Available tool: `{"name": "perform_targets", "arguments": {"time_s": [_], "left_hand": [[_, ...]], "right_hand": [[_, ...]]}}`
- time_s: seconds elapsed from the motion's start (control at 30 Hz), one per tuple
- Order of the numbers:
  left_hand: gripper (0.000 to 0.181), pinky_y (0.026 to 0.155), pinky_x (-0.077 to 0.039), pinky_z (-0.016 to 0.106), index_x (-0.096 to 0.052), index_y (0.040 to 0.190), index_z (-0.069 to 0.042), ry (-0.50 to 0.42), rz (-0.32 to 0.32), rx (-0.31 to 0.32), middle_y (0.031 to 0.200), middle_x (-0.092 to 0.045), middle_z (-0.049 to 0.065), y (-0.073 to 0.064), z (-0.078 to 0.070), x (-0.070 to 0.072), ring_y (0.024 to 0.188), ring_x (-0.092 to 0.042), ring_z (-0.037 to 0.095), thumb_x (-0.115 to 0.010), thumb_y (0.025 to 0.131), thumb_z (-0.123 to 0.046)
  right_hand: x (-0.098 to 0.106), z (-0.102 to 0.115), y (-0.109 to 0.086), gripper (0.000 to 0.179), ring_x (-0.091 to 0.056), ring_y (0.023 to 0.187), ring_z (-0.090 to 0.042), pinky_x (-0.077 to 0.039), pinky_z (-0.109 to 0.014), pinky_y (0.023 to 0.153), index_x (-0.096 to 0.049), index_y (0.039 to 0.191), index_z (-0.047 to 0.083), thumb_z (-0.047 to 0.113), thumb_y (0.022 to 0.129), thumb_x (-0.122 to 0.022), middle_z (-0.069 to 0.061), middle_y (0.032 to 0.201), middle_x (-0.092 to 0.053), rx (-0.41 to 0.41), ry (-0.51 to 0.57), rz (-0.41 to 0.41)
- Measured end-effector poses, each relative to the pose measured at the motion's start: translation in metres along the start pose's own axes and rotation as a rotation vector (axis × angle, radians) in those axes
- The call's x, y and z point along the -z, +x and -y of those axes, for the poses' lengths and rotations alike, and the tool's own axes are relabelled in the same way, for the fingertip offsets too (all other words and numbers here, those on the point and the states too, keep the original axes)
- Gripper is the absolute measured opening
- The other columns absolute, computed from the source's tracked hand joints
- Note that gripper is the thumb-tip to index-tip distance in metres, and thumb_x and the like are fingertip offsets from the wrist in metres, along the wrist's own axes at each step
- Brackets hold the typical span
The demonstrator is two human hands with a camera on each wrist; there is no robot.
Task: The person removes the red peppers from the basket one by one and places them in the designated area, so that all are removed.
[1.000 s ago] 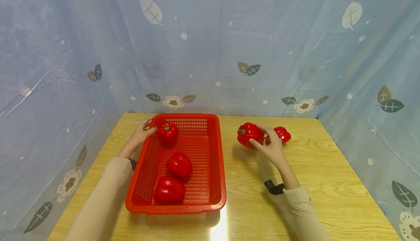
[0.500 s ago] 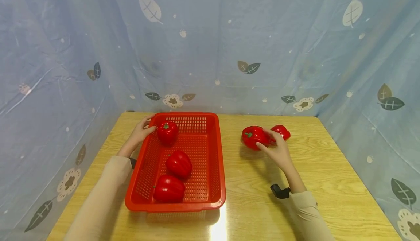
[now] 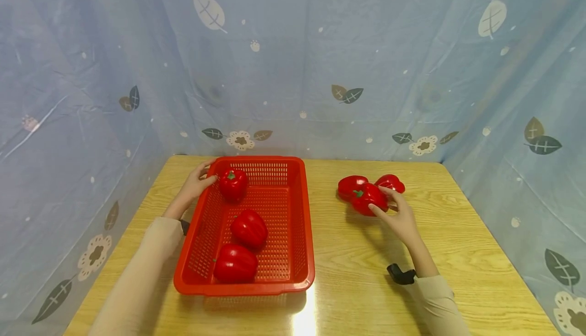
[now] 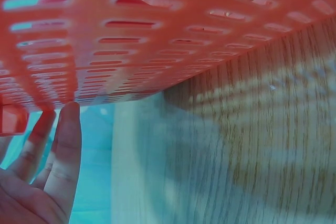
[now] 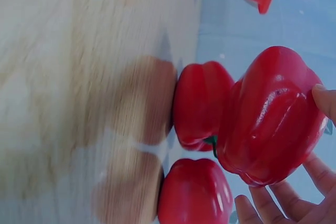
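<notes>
My right hand (image 3: 400, 220) holds a glossy red bell pepper (image 3: 369, 200) between thumb and fingers, its green stem pointing left. The right wrist view shows this bell pepper (image 5: 273, 116) raised off the tabletop, with the thumb on one side. Behind it in the head view, two more red bell peppers, one at left (image 3: 350, 186) and one at right (image 3: 391, 182), lie on the table. At the far left corner of a red plastic basket (image 3: 302, 224), my left hand (image 3: 194, 186) grips the rim. Its fingertips (image 4: 70, 111) meet the basket's outer wall in the left wrist view.
Inside the basket are three red bell peppers, one upright in the far left corner (image 3: 233, 184) and two lying nearer (image 3: 249, 228). The wooden table (image 3: 348, 285) ends at a blue patterned curtain (image 3: 274, 71) along the back and sides.
My right hand has moved right and toward me with the bell pepper. Another bell pepper behind it has come into view. My left hand stays on the basket.
</notes>
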State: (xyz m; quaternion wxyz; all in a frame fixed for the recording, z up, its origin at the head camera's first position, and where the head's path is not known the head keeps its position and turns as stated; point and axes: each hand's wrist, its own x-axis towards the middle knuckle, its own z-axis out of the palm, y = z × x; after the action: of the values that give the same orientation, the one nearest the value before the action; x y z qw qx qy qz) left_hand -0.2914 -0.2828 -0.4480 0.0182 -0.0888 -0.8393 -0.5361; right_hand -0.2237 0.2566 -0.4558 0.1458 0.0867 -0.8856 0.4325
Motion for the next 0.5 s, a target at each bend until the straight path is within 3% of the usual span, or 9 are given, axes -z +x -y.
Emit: {"name": "perform_targets", "arguments": {"time_s": [0.37,0.5], "left_hand": [[0.058,0.076,-0.045,0.022,-0.025,0.145,-0.002,0.001,0.001,0.0,0.132,-0.042,0.03,-0.001,0.0,0.002,0.118,-0.043,0.039,-0.05,0.094,-0.012],[0.057,0.078,-0.046,0.025,-0.026,0.145,-0.002,0.011,-0.006,-0.004,0.131,-0.044,0.03,-0.001,0.0,0.0,0.117,-0.044,0.038,-0.051,0.094,-0.012]], "right_hand": [[0.012,-0.016,-0.009,0.055,-0.05,0.11,-0.03,-0.044,-0.04,0.084,-0.05,0.131,0.008,0.027,0.083,-0.069,-0.015,0.129,-0.051,-0.039,-0.023,-0.023],[0.017,-0.023,-0.013,0.056,-0.049,0.11,-0.034,-0.043,-0.05,0.086,-0.049,0.132,0.006,0.028,0.084,-0.069,-0.019,0.13,-0.049,-0.056,-0.034,-0.032]]}}
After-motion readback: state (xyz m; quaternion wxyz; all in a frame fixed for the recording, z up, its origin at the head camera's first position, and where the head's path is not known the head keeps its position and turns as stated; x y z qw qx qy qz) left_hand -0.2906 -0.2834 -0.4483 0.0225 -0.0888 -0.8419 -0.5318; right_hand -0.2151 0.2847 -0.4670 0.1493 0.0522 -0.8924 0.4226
